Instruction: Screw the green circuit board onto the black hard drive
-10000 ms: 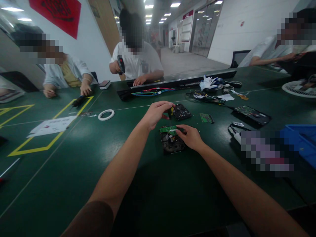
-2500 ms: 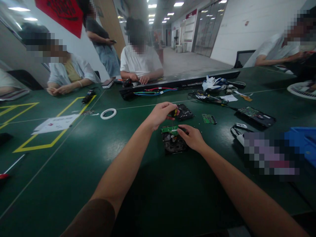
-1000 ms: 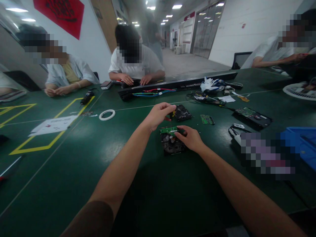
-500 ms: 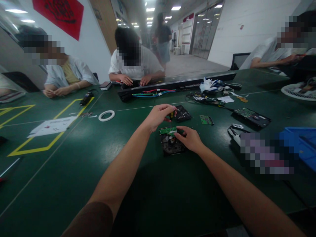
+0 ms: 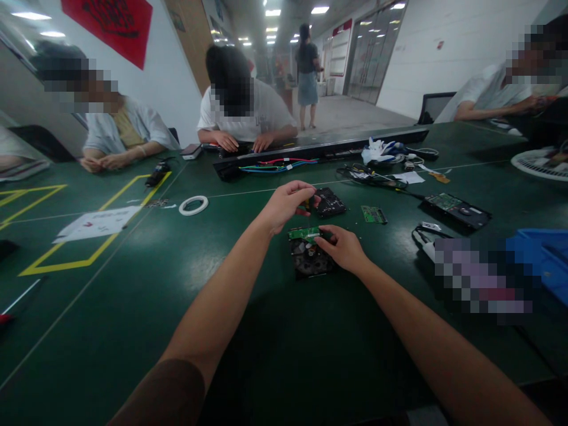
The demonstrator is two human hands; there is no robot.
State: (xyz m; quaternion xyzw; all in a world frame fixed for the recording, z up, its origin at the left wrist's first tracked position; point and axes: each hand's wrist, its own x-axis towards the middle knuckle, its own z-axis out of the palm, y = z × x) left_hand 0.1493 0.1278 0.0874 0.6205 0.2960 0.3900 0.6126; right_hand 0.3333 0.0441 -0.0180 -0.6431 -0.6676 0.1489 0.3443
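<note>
In the head view, a hard drive lies on the green table with its underside up and a green circuit board across its far end. My left hand is closed around a small screwdriver with a black and yellow handle. Its thin shaft points down at the board; whether the tip sits in a screw is too small to tell. At the board's right end, my right hand grips the edge between thumb and fingers. Another hard drive lies just beyond my left hand.
A loose circuit board, a cabled drive and a blue bin are to the right. A white ring and paper sheets lie left. A long black bar crosses the far side, where co-workers sit.
Both hands keep nearly the same places at the drive, the screwdriver still over the board. The view has shifted slightly. In the background a standing person has moved a little to the right.
</note>
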